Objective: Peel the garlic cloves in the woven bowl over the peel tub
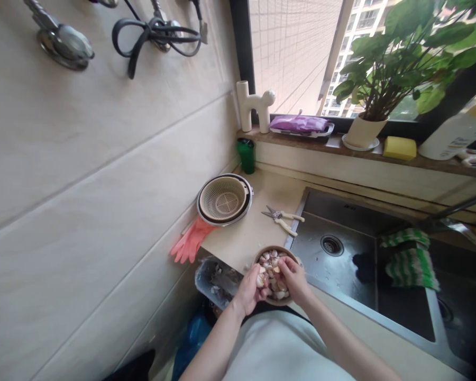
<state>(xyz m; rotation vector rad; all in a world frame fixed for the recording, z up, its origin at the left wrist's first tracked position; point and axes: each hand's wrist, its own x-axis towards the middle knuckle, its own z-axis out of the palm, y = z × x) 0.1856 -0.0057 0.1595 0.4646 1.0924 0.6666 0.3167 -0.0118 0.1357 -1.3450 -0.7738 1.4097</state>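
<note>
- Head view: both bare hands meet over a small brown bowl (273,254) of garlic cloves (270,259) standing at the front edge of the counter (257,233), just beside the sink (341,264).
- Left hand (249,288) is curled at the bowl's left rim, fingers pressed together around a pale clove (260,280) that it pinches against the thumb.
- Right hand (294,276) rests on the bowl's right side, fingers bent inward, tips touching a clove at the top of the heap; whether it grips that piece cannot be told.
- Beyond the hands, farther along the counter, lie kitchen scissors (282,218) with pale handles, blades open.
- Farther left of those sits a round beige colander (224,199) nested in a dark-rimmed basin.
- Pink rubber gloves (190,243) hang over the counter's edge, to the left of and beyond the left hand.
- Just left of and below the left hand, off the counter's edge, stands a bin (214,278) with scraps.
- To the right of the right hand, a green striped cloth (410,259) drapes over the sink divider.
- Far beyond the hands, the window ledge carries a potted plant (384,74) and a yellow sponge (399,147).
</note>
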